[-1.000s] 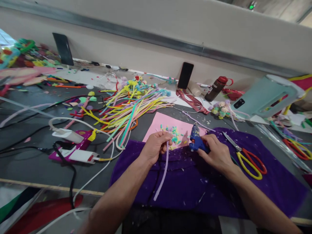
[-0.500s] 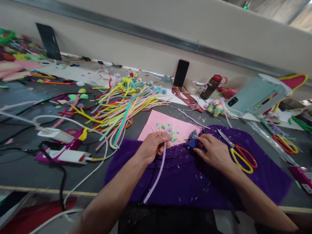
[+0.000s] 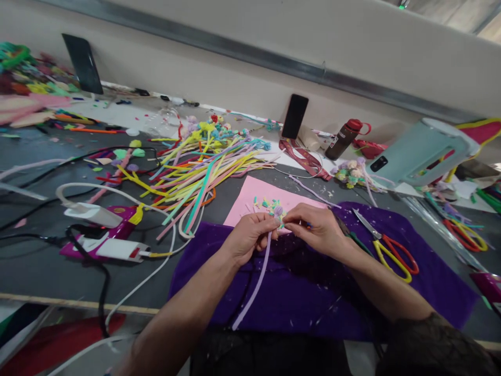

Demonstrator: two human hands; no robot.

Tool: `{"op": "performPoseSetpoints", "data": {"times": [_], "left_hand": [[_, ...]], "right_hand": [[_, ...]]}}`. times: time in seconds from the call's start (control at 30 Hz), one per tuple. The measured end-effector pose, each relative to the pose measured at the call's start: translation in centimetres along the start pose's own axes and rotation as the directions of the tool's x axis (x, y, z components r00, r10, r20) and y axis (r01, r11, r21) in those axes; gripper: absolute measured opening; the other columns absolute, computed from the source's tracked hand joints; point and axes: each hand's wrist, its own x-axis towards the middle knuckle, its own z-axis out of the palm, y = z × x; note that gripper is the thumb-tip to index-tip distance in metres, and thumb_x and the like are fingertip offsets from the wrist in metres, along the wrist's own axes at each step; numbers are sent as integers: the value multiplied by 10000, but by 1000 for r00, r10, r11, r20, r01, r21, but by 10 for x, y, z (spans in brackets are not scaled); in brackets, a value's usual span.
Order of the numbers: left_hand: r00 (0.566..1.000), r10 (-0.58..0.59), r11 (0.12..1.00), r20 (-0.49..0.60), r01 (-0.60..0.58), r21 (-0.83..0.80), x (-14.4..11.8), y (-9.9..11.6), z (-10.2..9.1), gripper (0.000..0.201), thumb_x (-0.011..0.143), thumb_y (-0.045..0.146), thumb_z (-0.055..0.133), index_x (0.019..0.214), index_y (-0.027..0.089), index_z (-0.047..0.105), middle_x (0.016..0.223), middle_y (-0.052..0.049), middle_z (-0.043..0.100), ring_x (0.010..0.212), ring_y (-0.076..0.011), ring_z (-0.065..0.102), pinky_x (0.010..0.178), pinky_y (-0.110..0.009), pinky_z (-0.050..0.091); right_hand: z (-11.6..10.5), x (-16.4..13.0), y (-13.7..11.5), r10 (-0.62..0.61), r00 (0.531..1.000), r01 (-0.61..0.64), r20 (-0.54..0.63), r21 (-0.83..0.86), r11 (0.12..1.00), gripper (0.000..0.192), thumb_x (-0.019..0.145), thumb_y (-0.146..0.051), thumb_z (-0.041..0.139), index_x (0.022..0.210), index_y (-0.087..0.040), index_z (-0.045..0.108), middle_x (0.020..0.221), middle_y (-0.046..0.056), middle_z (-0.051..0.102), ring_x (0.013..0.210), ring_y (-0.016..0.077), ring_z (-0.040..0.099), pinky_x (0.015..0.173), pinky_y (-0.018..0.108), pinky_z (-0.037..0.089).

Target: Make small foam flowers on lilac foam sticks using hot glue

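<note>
My left hand (image 3: pixel 250 232) is closed on a lilac pipe cleaner (image 3: pixel 260 282), whose long end hangs down over the purple cloth (image 3: pixel 289 308). At the top of it, a small lilac flower head (image 3: pixel 277 211) shows above my thumb. My right hand (image 3: pixel 319 227) reaches in from the right, thumb and finger pinched together beside the flower head; what they hold is too small to make out. Underneath lies a pink sheet (image 3: pixel 250 194) scattered with short yellow and green pieces (image 3: pixel 266 202). Most of a blue tool is hidden behind my right hand.
Scissors with red and yellow handles (image 3: pixel 391 255) lie on the cloth to the right. Bundled pipe cleaners (image 3: pixel 207 172) spread at the back left, near a power strip (image 3: pixel 97 240) with trailing cables. A phone (image 3: pixel 295 116), a brown bottle (image 3: pixel 344 140) and a pale blue box (image 3: pixel 420 151) stand behind.
My right hand has left the blue tool and moved left to the flower head, its fingers now pinched. My left hand stays on the lilac pipe cleaner.
</note>
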Motion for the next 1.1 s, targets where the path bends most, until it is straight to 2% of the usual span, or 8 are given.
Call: {"op": "performPoseSetpoints", "data": {"times": [0.23, 0.47, 0.67, 0.87, 1.1], "left_hand": [[999, -27, 1000, 21, 27, 5, 0, 0, 0, 294, 710, 368, 616, 547, 134, 545, 383, 42, 472, 264, -16, 305, 291, -159, 167], [988, -150, 985, -22, 151, 87, -1, 3, 1, 221, 684, 311, 620, 549, 142, 579, 392, 27, 511, 259, -32, 327, 282, -172, 173], [991, -137, 965, -11, 136, 225, 0, -2, 1, 160, 669, 296, 610, 606, 153, 639, 382, 23, 512, 274, -44, 303, 306, -192, 162], [987, -157, 934, -32, 159, 319, 0, -1, 4, 154, 654, 271, 596, 549, 159, 603, 361, 35, 490, 276, -52, 312, 323, -196, 154], [988, -149, 921, -33, 150, 359, 0, 0, 4, 150, 631, 244, 599, 507, 168, 563, 365, 38, 490, 299, -63, 334, 335, -201, 190]], "right_hand": [[4, 0, 1, 57, 998, -57, 1, -31, 998, 73, 807, -172, 522, 796, -164, 594, 726, 20, 608, 621, 104, 543, 574, 219, 397], [-18, 3, 16, -4, 999, 6, 46, -34, 999, 94, 809, -139, 500, 836, -173, 582, 777, 21, 599, 689, 111, 545, 637, 231, 409], [-29, 3, 25, -47, 984, 55, 174, -44, 997, 108, 821, -151, 492, 871, -183, 583, 802, 16, 608, 732, 115, 559, 672, 234, 415], [-29, 3, 20, -41, 975, 59, 219, -78, 995, 82, 833, -171, 501, 866, -178, 575, 794, 14, 609, 723, 113, 556, 672, 233, 406], [-26, 3, 18, -95, 952, 136, 292, -121, 983, 131, 820, -116, 482, 888, -189, 566, 827, 20, 620, 786, 136, 560, 715, 252, 407]]}}
